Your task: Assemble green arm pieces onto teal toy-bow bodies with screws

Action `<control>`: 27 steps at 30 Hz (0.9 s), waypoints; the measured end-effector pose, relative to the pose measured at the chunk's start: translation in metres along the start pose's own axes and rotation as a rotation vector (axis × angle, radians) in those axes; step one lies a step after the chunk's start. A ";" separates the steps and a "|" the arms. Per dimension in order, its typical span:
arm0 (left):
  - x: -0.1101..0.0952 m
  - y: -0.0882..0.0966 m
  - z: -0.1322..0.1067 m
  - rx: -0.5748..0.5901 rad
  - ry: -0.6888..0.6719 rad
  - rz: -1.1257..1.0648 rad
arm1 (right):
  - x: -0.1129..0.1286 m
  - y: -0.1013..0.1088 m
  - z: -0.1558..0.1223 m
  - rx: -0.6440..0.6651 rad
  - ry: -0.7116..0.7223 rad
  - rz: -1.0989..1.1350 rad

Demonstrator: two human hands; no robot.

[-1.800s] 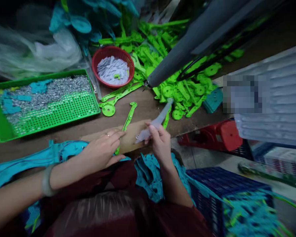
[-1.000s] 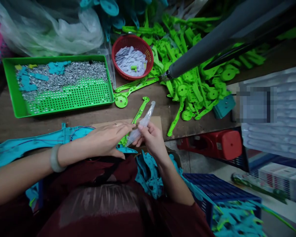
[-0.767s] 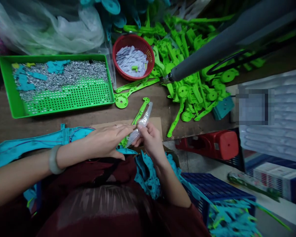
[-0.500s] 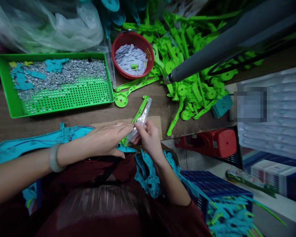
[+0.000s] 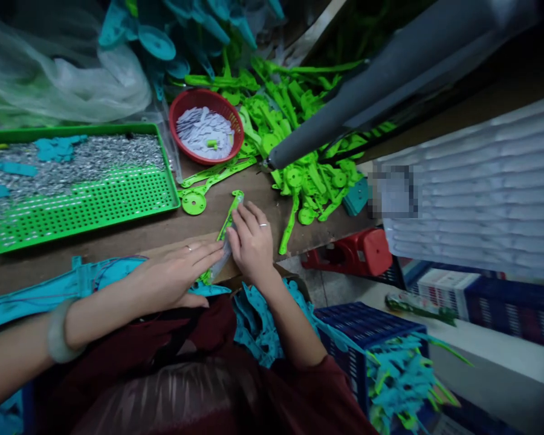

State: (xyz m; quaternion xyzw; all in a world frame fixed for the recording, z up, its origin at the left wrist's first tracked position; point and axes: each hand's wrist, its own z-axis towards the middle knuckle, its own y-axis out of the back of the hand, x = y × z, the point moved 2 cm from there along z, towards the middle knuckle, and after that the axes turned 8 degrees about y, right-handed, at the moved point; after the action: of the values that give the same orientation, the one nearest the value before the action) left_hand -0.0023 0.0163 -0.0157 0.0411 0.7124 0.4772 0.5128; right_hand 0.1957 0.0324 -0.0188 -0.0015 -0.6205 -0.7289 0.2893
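A long, narrow bright green plastic part stands out from under my hands on the workbench. Over its right side lies a translucent whitish strip, partly covered by my fingers. My left hand is stretched flat, its fingertips touching the lower part of the strip. From the right, my right hand rests its extended fingers on the strip's upper part. Beneath my left forearm lies a large light-blue plastic shell with thin wires along it.
A green tray holds many small metal screws and blue pieces. Beside it a red basket contains whitish flat pieces. A heap of green parts lies behind a hanging grey power screwdriver. Blue crates and a red stool stand right.
My right hand has gone from pinching the whitish strip to lying over it with fingers extended. My left hand stays flat beside it. The whole view has shifted to the right.
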 end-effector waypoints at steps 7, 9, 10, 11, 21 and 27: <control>0.009 0.001 0.004 -0.006 -0.021 0.000 | -0.069 0.075 -0.003 -0.253 -0.404 0.035; 0.012 0.002 0.008 0.004 -0.050 0.006 | -0.091 0.087 -0.002 -0.219 -0.572 -0.095; 0.013 0.003 0.010 0.006 -0.061 0.011 | -0.099 0.087 0.000 -0.130 -0.606 -0.117; 0.013 0.003 0.012 0.005 -0.070 0.018 | -0.105 0.085 0.003 -0.038 -0.615 -0.122; -0.001 0.008 0.012 0.067 -0.007 0.157 | -0.091 0.155 -0.010 0.147 -0.023 -0.072; -0.002 0.008 0.010 0.057 0.095 0.091 | -0.033 0.120 0.012 0.440 0.574 -0.123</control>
State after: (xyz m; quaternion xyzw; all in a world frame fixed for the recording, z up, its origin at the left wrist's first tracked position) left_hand 0.0032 0.0263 -0.0085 0.0653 0.7465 0.4812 0.4549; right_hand 0.2695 0.0496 0.0801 0.3026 -0.6550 -0.5646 0.4008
